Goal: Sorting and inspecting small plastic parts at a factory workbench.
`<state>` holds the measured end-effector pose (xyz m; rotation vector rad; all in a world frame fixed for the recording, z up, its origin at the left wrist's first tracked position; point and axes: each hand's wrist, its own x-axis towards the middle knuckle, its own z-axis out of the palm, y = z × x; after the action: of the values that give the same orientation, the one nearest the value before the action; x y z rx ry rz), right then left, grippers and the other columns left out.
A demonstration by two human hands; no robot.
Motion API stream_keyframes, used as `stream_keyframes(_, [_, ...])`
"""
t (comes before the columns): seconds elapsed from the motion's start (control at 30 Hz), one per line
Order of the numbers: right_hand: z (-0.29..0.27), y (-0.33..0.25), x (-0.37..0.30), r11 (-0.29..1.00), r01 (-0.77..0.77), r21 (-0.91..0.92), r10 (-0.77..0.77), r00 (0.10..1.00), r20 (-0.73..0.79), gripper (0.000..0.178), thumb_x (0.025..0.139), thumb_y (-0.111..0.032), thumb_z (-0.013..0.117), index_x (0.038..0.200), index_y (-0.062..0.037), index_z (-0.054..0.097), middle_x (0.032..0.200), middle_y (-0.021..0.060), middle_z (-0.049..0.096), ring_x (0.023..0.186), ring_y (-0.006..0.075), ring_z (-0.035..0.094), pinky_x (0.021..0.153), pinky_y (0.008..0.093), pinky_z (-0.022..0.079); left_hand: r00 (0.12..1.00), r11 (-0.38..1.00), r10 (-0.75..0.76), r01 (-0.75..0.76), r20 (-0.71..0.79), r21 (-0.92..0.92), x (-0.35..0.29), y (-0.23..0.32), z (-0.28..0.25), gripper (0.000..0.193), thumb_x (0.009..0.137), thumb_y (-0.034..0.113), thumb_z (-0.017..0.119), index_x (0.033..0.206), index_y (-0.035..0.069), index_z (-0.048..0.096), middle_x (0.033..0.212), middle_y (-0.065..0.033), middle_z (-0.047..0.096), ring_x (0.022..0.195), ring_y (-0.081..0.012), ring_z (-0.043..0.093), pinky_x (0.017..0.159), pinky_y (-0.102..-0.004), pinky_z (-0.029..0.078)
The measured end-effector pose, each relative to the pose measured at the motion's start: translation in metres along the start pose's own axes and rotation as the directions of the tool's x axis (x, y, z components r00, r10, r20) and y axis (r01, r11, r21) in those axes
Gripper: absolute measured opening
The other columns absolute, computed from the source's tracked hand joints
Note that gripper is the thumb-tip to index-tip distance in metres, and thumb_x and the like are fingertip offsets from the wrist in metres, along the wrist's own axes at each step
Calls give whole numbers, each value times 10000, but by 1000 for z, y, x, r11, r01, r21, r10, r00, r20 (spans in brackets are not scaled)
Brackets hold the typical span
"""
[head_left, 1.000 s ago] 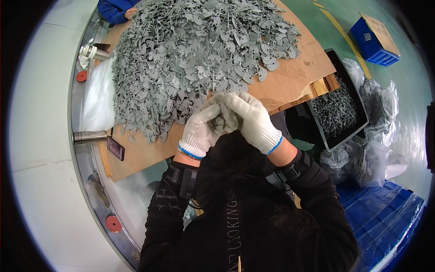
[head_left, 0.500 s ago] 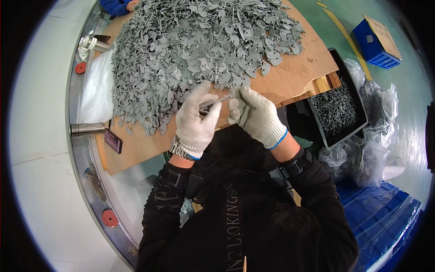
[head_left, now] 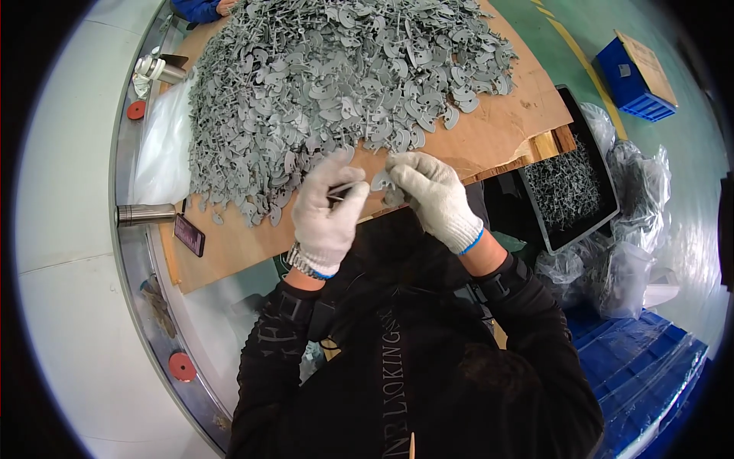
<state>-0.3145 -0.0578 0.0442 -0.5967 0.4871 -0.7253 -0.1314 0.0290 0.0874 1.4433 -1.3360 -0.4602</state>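
My left hand [head_left: 327, 218], in a white knit glove, is closed around a thin, straight metal piece [head_left: 342, 188] that shows between thumb and fingers; its kind is hard to make out. Opposite it, my gloved right hand [head_left: 437, 197] pinches a flat grey curved metal part [head_left: 381, 181] at the fingertips. A small gap separates the curved part from my left fingers. Both hands hover at the near edge of the wooden board [head_left: 527, 107]. Just beyond them spreads a large heap of similar grey metal parts [head_left: 329, 84].
Right of the board, a black bin [head_left: 586, 238] holds thin grey pieces, with clear plastic bags [head_left: 638, 191] beside it. A blue crate [head_left: 627, 76] stands farther off. At left lie a phone [head_left: 189, 234] and a steel flask [head_left: 145, 215]. Another person's blue sleeve [head_left: 196, 9] shows at top left.
My hands have drawn slightly apart, and the metal piece in my left hand has pulled back from my right fingertips. The curved part in my right hand now shows plainly.
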Motion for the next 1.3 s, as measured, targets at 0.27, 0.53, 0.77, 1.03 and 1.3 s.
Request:
stream_keyframes(0.27, [-8,1,-18,964,145,-221,-136,989,57,254,1072,-22,659,1325,-18,670,1161,166,784,954,200,758,797,311,617,789,58,-518,418,331,-906,5,-32,-45,553,1108,496,598,1438,52,581,1293,-163,725,1114,-291,716,973,-444,606])
stream_keyframes(0.53, [-22,15,-18,987,51,151,-71,988,135,304,1060,-8,655,1362,-33,667,1178,181,775,986,259,769,875,346,627,803,-245,-398,373,443,-895,3,-27,-52,914,1074,774,392,1521,-11,531,1542,-278,586,1407,-488,565,1202,-596,460])
stream_keyframes(0.77, [-17,14,-28,996,-43,77,24,972,232,330,1047,-35,687,1375,-1,665,1177,183,775,1034,270,775,901,354,623,796,-209,-435,365,421,-907,1,-14,-51,901,1054,770,472,1518,-3,501,1509,-272,581,1385,-464,589,1207,-598,467])
stream_keyframes(1.03, [14,26,-45,357,322,-877,36,933,358,455,1027,-29,703,1460,58,594,1133,126,771,1048,162,735,957,319,597,803,-193,-419,376,423,-906,-6,-15,-50,682,1128,515,545,1576,8,457,1524,-247,567,1379,-408,606,1206,-556,475])
stream_keyframes(1.3, [24,32,-14,805,87,-587,-141,989,-47,505,1003,-27,737,1482,47,595,1188,59,729,1087,124,686,972,302,582,772,381,-541,579,334,-721,-10,9,-8,654,1007,-72,497,1649,-27,383,1549,-202,558,1415,-293,600,1212,-414,488])
